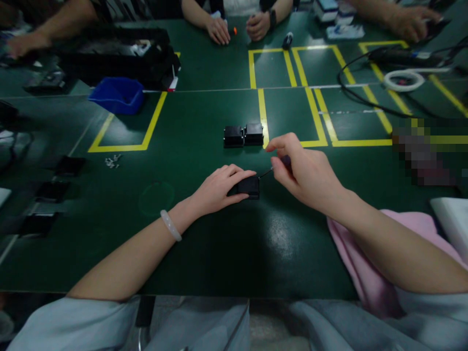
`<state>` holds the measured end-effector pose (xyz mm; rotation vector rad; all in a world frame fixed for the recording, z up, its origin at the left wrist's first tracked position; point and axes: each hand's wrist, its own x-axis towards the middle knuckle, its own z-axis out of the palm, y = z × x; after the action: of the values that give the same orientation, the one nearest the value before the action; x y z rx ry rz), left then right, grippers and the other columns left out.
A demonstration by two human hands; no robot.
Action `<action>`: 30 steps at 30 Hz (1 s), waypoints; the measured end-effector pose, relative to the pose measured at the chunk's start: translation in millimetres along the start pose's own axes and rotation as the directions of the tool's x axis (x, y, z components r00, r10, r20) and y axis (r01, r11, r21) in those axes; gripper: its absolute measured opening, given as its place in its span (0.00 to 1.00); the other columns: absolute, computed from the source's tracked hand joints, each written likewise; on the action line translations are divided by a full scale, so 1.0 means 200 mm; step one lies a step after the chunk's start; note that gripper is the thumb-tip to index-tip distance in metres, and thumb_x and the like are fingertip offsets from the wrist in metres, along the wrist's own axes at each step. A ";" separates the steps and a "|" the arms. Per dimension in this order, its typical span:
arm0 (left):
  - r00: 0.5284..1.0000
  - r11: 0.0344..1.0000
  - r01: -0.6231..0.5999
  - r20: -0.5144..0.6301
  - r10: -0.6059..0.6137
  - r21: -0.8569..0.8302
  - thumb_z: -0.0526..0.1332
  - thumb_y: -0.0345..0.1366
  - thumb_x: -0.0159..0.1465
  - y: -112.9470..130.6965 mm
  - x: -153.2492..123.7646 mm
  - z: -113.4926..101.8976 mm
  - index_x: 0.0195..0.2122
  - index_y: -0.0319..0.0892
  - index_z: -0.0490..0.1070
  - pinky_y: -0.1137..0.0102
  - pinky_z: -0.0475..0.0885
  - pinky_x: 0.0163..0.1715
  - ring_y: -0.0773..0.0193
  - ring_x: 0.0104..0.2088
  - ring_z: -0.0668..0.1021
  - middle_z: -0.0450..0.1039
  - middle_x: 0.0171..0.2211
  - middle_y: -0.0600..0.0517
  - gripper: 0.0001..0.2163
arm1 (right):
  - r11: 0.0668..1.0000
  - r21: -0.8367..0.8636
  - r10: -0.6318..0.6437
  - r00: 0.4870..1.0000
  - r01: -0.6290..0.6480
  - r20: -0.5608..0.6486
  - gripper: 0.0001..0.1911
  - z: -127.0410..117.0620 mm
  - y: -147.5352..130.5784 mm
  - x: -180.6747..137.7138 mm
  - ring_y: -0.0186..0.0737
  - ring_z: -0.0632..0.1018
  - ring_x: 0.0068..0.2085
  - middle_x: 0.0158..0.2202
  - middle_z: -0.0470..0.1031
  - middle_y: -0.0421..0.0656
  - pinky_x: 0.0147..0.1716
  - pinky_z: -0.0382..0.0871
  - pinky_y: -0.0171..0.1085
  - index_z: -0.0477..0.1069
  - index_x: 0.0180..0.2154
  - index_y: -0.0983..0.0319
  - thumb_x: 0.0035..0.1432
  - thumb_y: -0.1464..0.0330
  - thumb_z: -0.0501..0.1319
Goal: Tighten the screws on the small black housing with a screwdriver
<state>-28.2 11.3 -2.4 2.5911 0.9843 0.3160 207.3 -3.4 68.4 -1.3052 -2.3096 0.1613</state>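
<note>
My left hand is closed around a small black box, pressing it to the green table with thumb and fingers on opposite sides. My right hand grips a screwdriver by its dark handle. The thin shaft slants down to the left, and its tip meets the right side of the box near a small shiny screw. Just beyond, two similar black boxes sit side by side, with small metal bits at their ends. A little heap of screws lies to the left of my left hand.
Several black parts lie at the left. A blue bin stands by a black crate. Yellow tape marks the table. Pink cloth lies under my right forearm. Cables and a white ring are far right. Co-workers' hands rest opposite.
</note>
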 end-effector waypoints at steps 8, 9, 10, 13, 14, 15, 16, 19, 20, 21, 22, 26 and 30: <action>1.000 1.000 -0.002 0.002 0.002 -0.002 0.59 0.43 0.69 0.00 0.00 0.00 0.64 0.45 0.58 0.59 0.67 0.51 0.53 0.50 0.70 0.66 0.53 0.44 0.25 | 0.997 -0.045 -0.062 0.998 0.061 -0.016 0.13 0.00 0.01 -0.01 0.36 0.74 0.27 0.27 0.73 0.40 0.28 0.58 0.34 0.67 0.42 0.63 0.67 0.62 0.50; 1.000 1.000 0.000 0.003 0.000 -0.002 0.59 0.43 0.69 0.00 0.00 0.00 0.64 0.45 0.58 0.59 0.67 0.51 0.53 0.50 0.70 0.66 0.53 0.44 0.25 | 0.997 -0.047 -0.058 0.998 0.057 -0.022 0.12 0.01 0.01 -0.01 0.36 0.74 0.27 0.27 0.73 0.40 0.28 0.58 0.34 0.67 0.42 0.63 0.67 0.63 0.50; 1.000 1.000 0.002 0.004 -0.002 -0.002 0.59 0.43 0.69 0.00 0.00 0.00 0.64 0.46 0.58 0.59 0.67 0.50 0.53 0.50 0.70 0.67 0.53 0.44 0.24 | 0.997 -0.049 -0.053 0.998 0.052 -0.030 0.12 0.01 0.01 -0.01 0.36 0.74 0.27 0.27 0.73 0.40 0.27 0.58 0.34 0.67 0.44 0.63 0.66 0.65 0.49; 1.000 1.000 0.004 0.004 -0.004 -0.004 0.59 0.43 0.68 0.00 0.00 0.00 0.64 0.46 0.59 0.59 0.67 0.50 0.53 0.50 0.71 0.67 0.53 0.44 0.24 | 0.997 -0.063 -0.040 0.998 0.038 -0.040 0.14 0.01 0.01 0.00 0.36 0.74 0.26 0.29 0.74 0.41 0.27 0.58 0.34 0.65 0.48 0.64 0.65 0.68 0.49; 1.000 1.000 0.004 0.003 -0.004 -0.004 0.59 0.43 0.68 0.00 0.00 0.00 0.64 0.46 0.59 0.59 0.67 0.50 0.53 0.50 0.71 0.67 0.53 0.44 0.24 | 0.997 -0.067 -0.040 0.998 0.037 -0.040 0.14 0.01 0.01 0.00 0.36 0.74 0.27 0.30 0.75 0.41 0.27 0.58 0.34 0.65 0.49 0.64 0.65 0.68 0.49; 1.000 1.000 0.003 0.002 -0.003 -0.004 0.59 0.43 0.68 0.00 0.00 0.00 0.64 0.46 0.59 0.59 0.67 0.50 0.53 0.50 0.71 0.67 0.53 0.44 0.24 | 0.997 -0.070 -0.044 0.998 0.042 -0.039 0.14 0.01 0.01 0.00 0.36 0.75 0.27 0.30 0.75 0.41 0.27 0.58 0.34 0.65 0.49 0.64 0.65 0.68 0.49; 1.000 1.000 0.001 0.000 -0.001 -0.003 0.59 0.43 0.68 0.00 0.00 0.00 0.64 0.46 0.59 0.59 0.67 0.50 0.53 0.50 0.71 0.67 0.53 0.44 0.24 | 0.996 -0.071 -0.052 0.998 0.049 -0.037 0.14 0.00 0.01 0.00 0.36 0.75 0.28 0.30 0.75 0.41 0.28 0.59 0.34 0.65 0.49 0.64 0.65 0.67 0.49; 1.000 1.000 -0.005 -0.003 0.005 -0.001 0.59 0.43 0.69 0.00 0.00 0.00 0.64 0.45 0.58 0.59 0.67 0.50 0.53 0.50 0.70 0.67 0.53 0.44 0.24 | 0.993 -0.081 -0.083 0.996 0.081 -0.021 0.13 -0.01 0.01 0.00 0.36 0.75 0.28 0.28 0.74 0.40 0.28 0.59 0.35 0.68 0.42 0.63 0.67 0.62 0.49; 1.000 1.000 -0.006 -0.002 0.006 -0.001 0.59 0.43 0.69 0.00 0.00 0.00 0.64 0.45 0.58 0.59 0.67 0.50 0.53 0.50 0.71 0.67 0.53 0.44 0.24 | 0.992 -0.085 -0.092 0.996 0.090 -0.016 0.14 -0.01 0.01 0.00 0.36 0.75 0.28 0.27 0.74 0.41 0.28 0.59 0.35 0.68 0.40 0.63 0.68 0.61 0.49; 1.000 1.000 -0.006 -0.001 0.006 -0.001 0.59 0.43 0.69 0.00 0.00 0.00 0.64 0.45 0.58 0.59 0.67 0.50 0.53 0.50 0.71 0.67 0.53 0.44 0.24 | 0.992 -0.087 -0.096 0.995 0.094 -0.017 0.14 -0.01 0.01 -0.01 0.36 0.75 0.28 0.27 0.74 0.41 0.28 0.58 0.34 0.68 0.38 0.63 0.68 0.61 0.49; 1.000 1.000 -0.005 -0.001 0.005 0.000 0.59 0.43 0.69 0.00 0.00 0.00 0.64 0.45 0.58 0.60 0.67 0.50 0.53 0.50 0.71 0.67 0.53 0.44 0.24 | 0.992 -0.087 -0.096 0.995 0.094 -0.024 0.13 -0.01 0.01 -0.01 0.36 0.75 0.27 0.27 0.74 0.41 0.28 0.58 0.34 0.68 0.38 0.63 0.67 0.62 0.49; 1.000 1.000 -0.003 -0.005 0.003 0.005 0.59 0.43 0.69 0.00 0.00 0.00 0.64 0.45 0.59 0.60 0.68 0.50 0.53 0.50 0.71 0.67 0.52 0.44 0.24 | 0.994 -0.077 -0.089 0.993 0.083 -0.079 0.12 0.00 0.01 0.00 0.34 0.72 0.24 0.26 0.72 0.38 0.26 0.57 0.34 0.67 0.46 0.64 0.64 0.70 0.50; 1.000 1.000 -0.005 -0.003 0.005 0.012 0.59 0.43 0.69 0.00 0.00 0.00 0.64 0.44 0.58 0.60 0.68 0.50 0.54 0.50 0.71 0.66 0.52 0.44 0.24 | 0.990 -0.078 -0.123 0.991 0.118 -0.059 0.12 0.00 0.01 -0.01 0.35 0.74 0.26 0.27 0.73 0.39 0.27 0.58 0.34 0.68 0.42 0.64 0.66 0.65 0.50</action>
<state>-28.3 11.4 -2.5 2.6052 0.9832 0.3159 209.5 -2.9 67.0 -1.1841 -2.3516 -0.0068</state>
